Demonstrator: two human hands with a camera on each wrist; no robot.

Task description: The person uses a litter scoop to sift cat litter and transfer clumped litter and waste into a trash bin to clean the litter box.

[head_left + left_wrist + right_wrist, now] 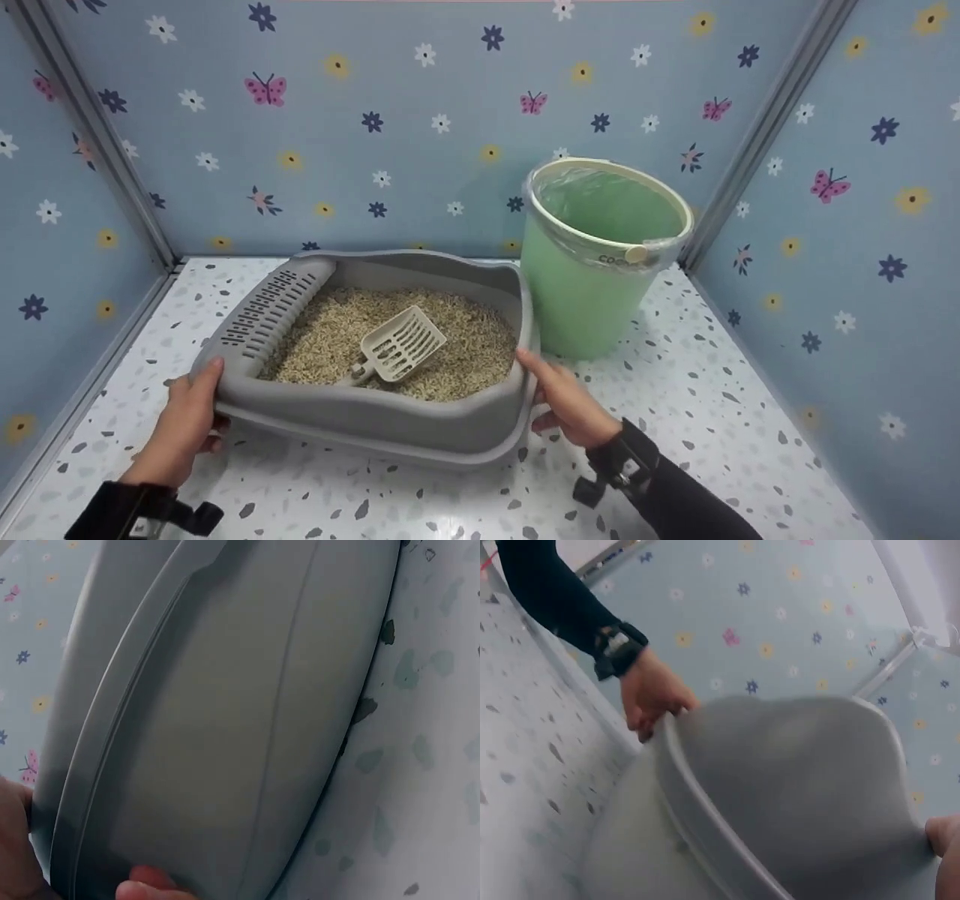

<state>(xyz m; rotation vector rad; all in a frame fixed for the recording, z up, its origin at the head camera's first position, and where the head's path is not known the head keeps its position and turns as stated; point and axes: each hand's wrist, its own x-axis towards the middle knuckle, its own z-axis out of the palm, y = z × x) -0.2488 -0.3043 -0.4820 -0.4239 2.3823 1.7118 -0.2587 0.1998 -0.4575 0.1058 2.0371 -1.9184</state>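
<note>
A grey litter box [360, 424] holds tan pellet litter [472, 352], with a beige slotted scoop [405, 345] lying on it, handle toward the front wall. My left hand [180, 424] grips the box's front left corner, thumb on top of the rim and fingers curled below it. On the right side, my right hand [574, 405] holds the rim with its thumb on top and other fingers on the outside. In the left wrist view, fingertips [150, 886] show against the box's outer wall. The right wrist view shows the box tall and close, a hand at either side.
A green trash bin [581, 300] with a clear liner stands right behind the box's right side. Flowered blue panels [420, 165] enclose the back and both sides. Beneath everything lies a white speckled surface [420, 499].
</note>
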